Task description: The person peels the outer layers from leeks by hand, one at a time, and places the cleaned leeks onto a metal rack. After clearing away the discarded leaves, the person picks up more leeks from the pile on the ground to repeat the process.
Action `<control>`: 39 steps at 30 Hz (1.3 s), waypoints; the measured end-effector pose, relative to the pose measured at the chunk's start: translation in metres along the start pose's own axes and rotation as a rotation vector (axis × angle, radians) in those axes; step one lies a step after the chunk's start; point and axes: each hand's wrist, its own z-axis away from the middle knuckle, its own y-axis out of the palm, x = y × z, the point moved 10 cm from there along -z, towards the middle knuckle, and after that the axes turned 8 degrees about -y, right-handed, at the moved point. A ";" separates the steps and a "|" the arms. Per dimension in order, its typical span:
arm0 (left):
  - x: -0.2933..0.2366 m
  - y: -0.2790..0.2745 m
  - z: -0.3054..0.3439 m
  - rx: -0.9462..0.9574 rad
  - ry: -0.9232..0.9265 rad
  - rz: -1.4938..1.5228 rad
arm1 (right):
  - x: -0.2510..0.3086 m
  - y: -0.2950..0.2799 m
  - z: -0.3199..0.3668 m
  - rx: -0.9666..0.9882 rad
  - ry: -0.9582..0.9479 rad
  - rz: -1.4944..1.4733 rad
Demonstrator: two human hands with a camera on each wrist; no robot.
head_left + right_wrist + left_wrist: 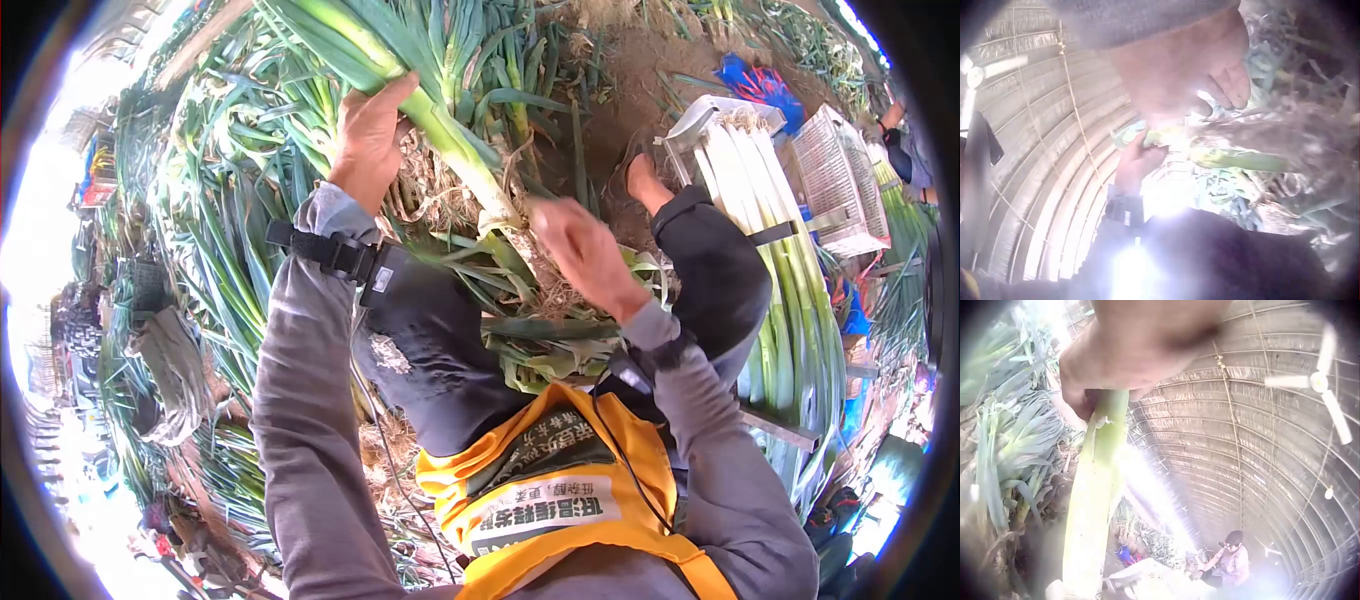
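Note:
A thick green and white leek (455,150) slants across the head view, its root end toward the person's lap. The left hand (370,135) grips its green upper part, thumb laid across the stalk. In the left wrist view that hand (1141,347) wraps round the leek (1088,512). Beside the lower, pale end is the right hand (585,250), blurred, its fingers bent. The right wrist view shows the right hand (1179,69) with curled fingers close to the stalk; glare and blur hide whether it pinches a leaf.
Leeks with leaves (230,230) are heaped on the left. Trimmed leeks (750,190) lie in a rack at the right, beside a white crate (840,180). Roots and peeled leaves (550,350) lie between the legs. Another person (1232,559) is farther off.

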 end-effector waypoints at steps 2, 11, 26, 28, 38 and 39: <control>-0.006 0.018 0.009 0.008 0.026 -0.019 | -0.006 -0.004 -0.040 -0.119 -0.090 0.013; 0.027 0.045 0.011 0.099 0.096 0.261 | -0.023 0.011 -0.136 -0.142 0.094 -0.643; 0.014 -0.020 -0.026 0.016 0.219 0.393 | -0.045 0.076 -0.055 0.097 0.213 -0.727; 0.011 -0.013 -0.024 0.092 0.206 0.426 | -0.050 0.069 -0.052 0.117 0.263 -0.783; 0.015 0.007 -0.010 0.185 0.249 0.131 | -0.023 0.036 -0.053 -0.156 0.080 -0.501; 0.007 0.017 0.008 0.134 0.272 -0.038 | -0.041 0.033 -0.056 -0.275 -0.002 -0.359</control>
